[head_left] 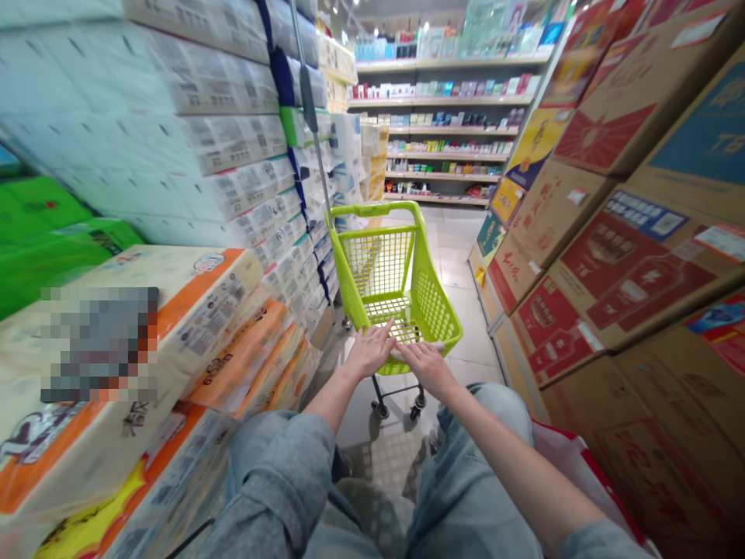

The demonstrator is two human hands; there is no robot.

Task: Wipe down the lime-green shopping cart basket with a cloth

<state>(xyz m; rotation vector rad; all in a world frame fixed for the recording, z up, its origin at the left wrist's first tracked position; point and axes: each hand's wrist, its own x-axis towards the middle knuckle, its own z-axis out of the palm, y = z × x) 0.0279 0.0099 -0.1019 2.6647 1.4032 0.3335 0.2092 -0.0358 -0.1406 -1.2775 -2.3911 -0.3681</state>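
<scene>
A lime-green plastic shopping cart (381, 264) stands right in front of me, its basket holding nothing I can see. My left hand (370, 351) rests on the near rim of the basket with its fingers stretched out and apart. Beside it, my right hand (424, 362) lies over the same rim, its fingers bent down on a thin whitish piece that looks like a wipe (438, 345). The two hands nearly meet at the fingertips. Thin wheeled legs carry the cart below.
Tissue packs (221, 310) are stacked close on the left, with a blurred-out grey item (105, 341) on top. Cardboard cartons (617, 256) rise on the right. A tall pole (308, 101) stands at the cart's left corner. Store shelves (442, 101) close off the aisle's far end.
</scene>
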